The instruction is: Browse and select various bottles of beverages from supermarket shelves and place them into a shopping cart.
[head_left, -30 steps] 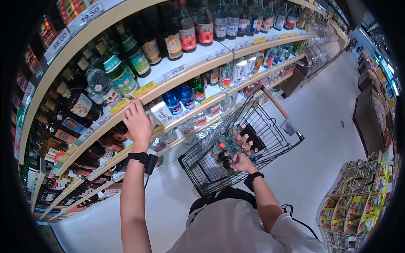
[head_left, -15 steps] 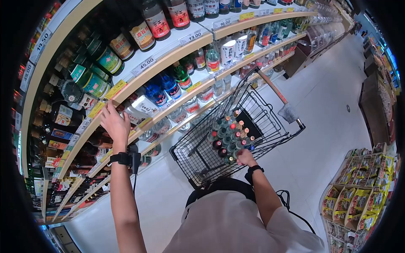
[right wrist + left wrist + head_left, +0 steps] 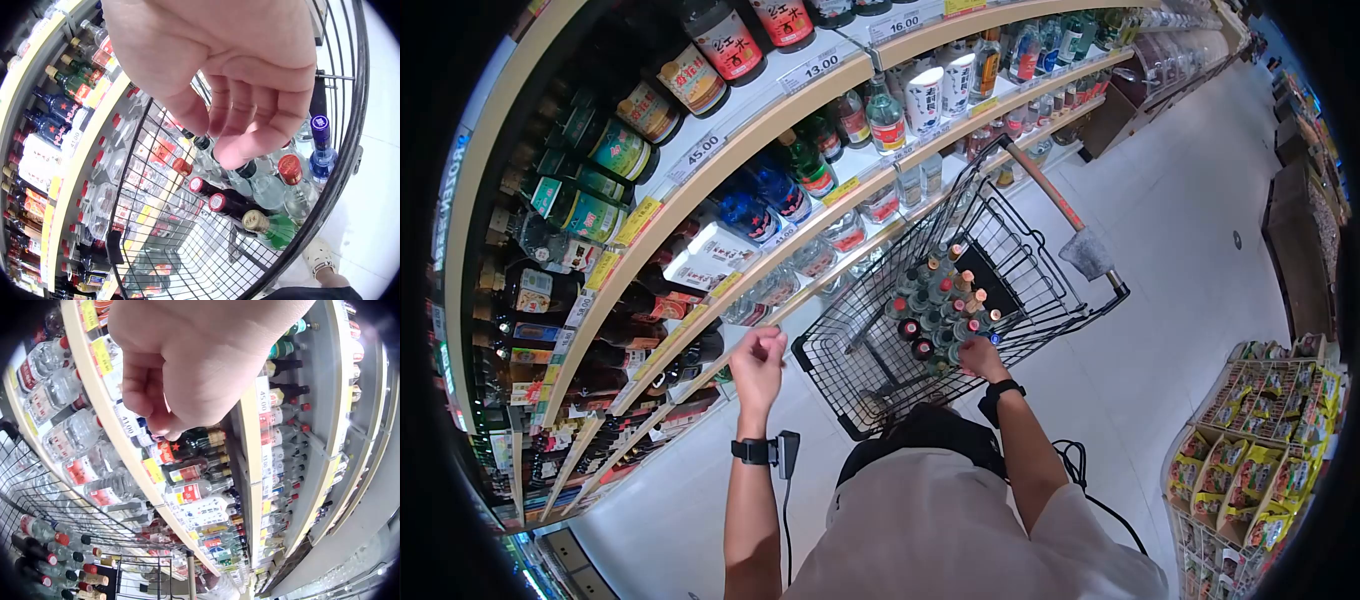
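My left hand (image 3: 757, 365) hovers in front of the lower liquor shelves, near a shelf edge (image 3: 820, 290). In the left wrist view its fingers hang loosely curled with nothing in them. Over the near side of a black wire shopping cart (image 3: 860, 437) is my right hand (image 3: 980, 357), just above a cluster of glass bottles (image 3: 940, 300). The right wrist view has its fingers bent and the thumb apart, a fingertip right at a dark cap (image 3: 246, 169). Close by stand a blue-capped bottle (image 3: 320, 134), a red-capped bottle (image 3: 291, 172) and a green bottle (image 3: 275, 231).
Shelves curve along the left, with blue bottles (image 3: 745, 215) and white-labelled bottles (image 3: 925, 100). The cart handle (image 3: 1050, 200) points away from me. A rack of yellow packets (image 3: 1250, 470) stands at right. Pale floor (image 3: 1170, 240) runs between.
My left hand has come off the shelf's front edge and drawn back toward my body, lower down. My right hand stays over the bottles in the cart. The head view has shifted slightly.
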The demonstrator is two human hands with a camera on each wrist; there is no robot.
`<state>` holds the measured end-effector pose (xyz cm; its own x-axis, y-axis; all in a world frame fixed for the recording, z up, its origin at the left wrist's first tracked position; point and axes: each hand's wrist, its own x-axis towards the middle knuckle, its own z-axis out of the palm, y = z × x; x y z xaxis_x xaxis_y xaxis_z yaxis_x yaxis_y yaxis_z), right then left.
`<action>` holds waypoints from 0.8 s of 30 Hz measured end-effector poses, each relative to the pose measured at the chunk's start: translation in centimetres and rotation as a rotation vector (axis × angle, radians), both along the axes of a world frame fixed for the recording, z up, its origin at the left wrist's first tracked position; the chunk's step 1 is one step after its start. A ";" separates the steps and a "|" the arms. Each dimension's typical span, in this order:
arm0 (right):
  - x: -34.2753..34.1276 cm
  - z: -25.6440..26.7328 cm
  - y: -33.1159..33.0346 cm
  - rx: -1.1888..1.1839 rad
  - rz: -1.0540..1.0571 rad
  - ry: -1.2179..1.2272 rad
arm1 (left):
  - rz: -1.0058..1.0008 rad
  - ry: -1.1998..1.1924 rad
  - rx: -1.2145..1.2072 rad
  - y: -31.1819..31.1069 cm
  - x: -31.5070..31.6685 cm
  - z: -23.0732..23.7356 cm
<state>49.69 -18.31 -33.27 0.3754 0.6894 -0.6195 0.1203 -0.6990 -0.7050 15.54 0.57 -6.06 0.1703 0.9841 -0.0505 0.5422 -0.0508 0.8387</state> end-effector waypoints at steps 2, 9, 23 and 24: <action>-0.3 3.2 0.9 -0.041 -0.067 0.070 | 0.026 -0.038 -0.208 -2.2 0.3 -0.4; -1.6 -2.4 3.5 0.052 0.227 -0.147 | 0.020 -0.128 -0.039 -6.6 -1.7 -3.4; -3.1 -0.5 10.5 -0.031 0.423 -0.188 | 0.300 -0.129 -0.287 -12.2 -4.4 -4.3; -3.1 -0.5 10.2 -0.034 0.436 -0.215 | 0.302 -0.128 -0.291 -12.3 -4.3 -4.3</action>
